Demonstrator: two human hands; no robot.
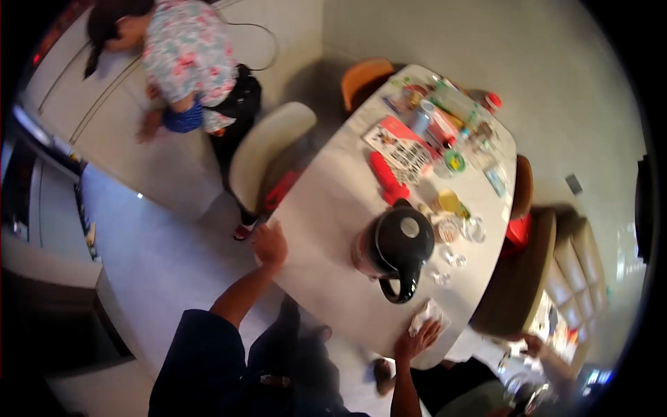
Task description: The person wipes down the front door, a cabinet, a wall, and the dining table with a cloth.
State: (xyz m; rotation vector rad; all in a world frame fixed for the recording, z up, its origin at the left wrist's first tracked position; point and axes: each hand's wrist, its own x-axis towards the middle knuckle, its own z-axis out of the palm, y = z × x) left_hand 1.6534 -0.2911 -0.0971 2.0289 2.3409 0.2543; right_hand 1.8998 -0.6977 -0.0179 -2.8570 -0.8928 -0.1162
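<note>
My left hand rests at the near left edge of the white table. Its fingers are blurred, so I cannot tell whether they are curled round the edge. At the table's near right end, my right hand lies with fingers stretched out on a crumpled white cloth or tissue. A large black-lidded jug with a black handle stands between my two hands, nearer the right one. Small clear glasses sit just beyond that right hand, beside the jug.
Farther along the table lie a red object, a printed booklet, a yellow-topped jar and several bottles. A pale chair stands at left, near a person in a floral shirt. Another person's arm shows at lower right, near a sofa.
</note>
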